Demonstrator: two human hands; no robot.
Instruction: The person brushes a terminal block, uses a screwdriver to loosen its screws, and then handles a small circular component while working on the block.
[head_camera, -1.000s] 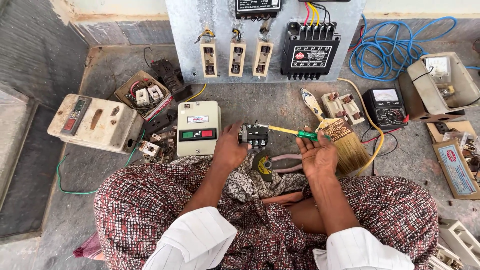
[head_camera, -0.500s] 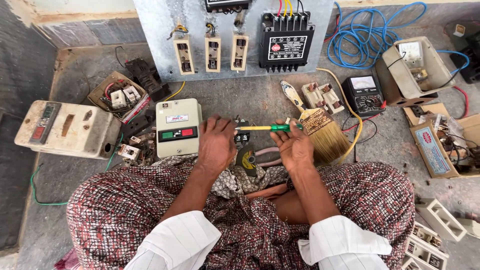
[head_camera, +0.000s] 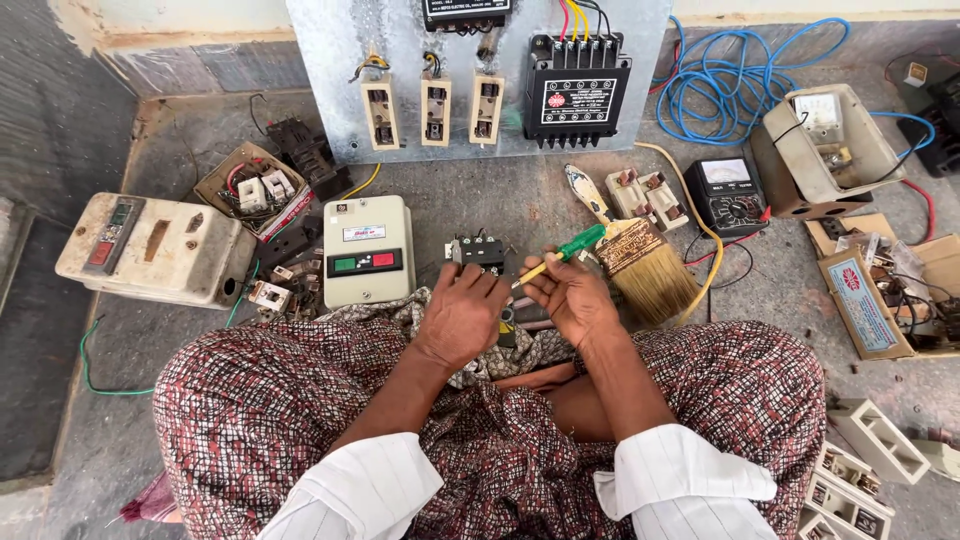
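I sit cross-legged on the floor. My left hand (head_camera: 462, 315) grips a small black electrical component (head_camera: 479, 251) with screw terminals on top, holding it on the floor in front of my knees. My right hand (head_camera: 566, 297) holds a screwdriver (head_camera: 562, 256) with a green and yellow handle; its tip end points left toward my left hand and is hidden behind the fingers. Both hands are close together, nearly touching.
A cream starter box with green and red buttons (head_camera: 367, 250) lies left of my hands. A paintbrush (head_camera: 640, 258) and a multimeter (head_camera: 733, 194) lie to the right. A metal panel (head_camera: 330, 60) with fuse holders and a black contactor (head_camera: 576, 90) stands behind. Blue coiled cable (head_camera: 735, 85) lies back right.
The camera view has shifted slightly. The screwdriver has tilted from level to slanting, handle up to the right. My left hand stays on the black component.
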